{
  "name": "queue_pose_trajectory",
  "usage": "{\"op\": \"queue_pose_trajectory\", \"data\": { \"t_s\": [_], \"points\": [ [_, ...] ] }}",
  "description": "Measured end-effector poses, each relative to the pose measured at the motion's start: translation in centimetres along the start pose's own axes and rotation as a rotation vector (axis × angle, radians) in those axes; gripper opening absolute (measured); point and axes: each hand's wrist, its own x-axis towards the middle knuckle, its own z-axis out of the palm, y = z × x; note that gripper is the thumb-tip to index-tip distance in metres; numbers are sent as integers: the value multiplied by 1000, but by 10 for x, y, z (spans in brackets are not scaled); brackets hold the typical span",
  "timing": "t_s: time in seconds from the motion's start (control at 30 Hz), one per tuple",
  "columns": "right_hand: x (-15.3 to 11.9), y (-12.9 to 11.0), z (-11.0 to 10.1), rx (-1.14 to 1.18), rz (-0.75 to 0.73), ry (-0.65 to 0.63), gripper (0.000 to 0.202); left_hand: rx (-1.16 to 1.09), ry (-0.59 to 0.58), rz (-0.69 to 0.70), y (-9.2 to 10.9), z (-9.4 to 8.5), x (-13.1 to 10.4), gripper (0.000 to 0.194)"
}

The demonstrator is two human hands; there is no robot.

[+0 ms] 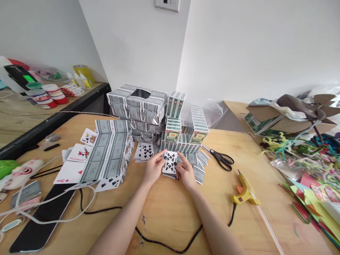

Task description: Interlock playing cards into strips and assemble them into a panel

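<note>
Between my two hands a playing card (170, 163), the ten of clubs, is held face up. My left hand (154, 165) pinches its left edge between thumb and fingers; my right hand (186, 170) grips the right edge the same way. Loose cards (199, 173) lie under and right of my right hand, mostly backs up. More face-up cards (145, 151) rest beyond my left hand. Directly behind stand stacked green card boxes (174, 131). To their left is a box-shaped structure covered in card backs (135, 106). A folded panel of joined cards (106, 152) sits left of my arm.
Black scissors (223, 159) and a yellow glue gun (244, 191) lie to the right, its black cord (159, 242) crossing under my forearms. A dark tablet-like slab (42, 223) and white cable lie at left. Coloured paper (313, 205) and a cardboard box (287, 117) occupy the right side.
</note>
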Motion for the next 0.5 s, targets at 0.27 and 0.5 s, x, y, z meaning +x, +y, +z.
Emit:
{"op": "queue_pose_trajectory", "data": {
  "t_s": [0.27,0.5],
  "points": [
    [0,0,0,-2,-4,-17,58,3,-4,9,-7,-2,2,45],
    [0,2,0,3,-24,-20,54,-11,5,-5,-6,-2,2,43]
  ]
}}
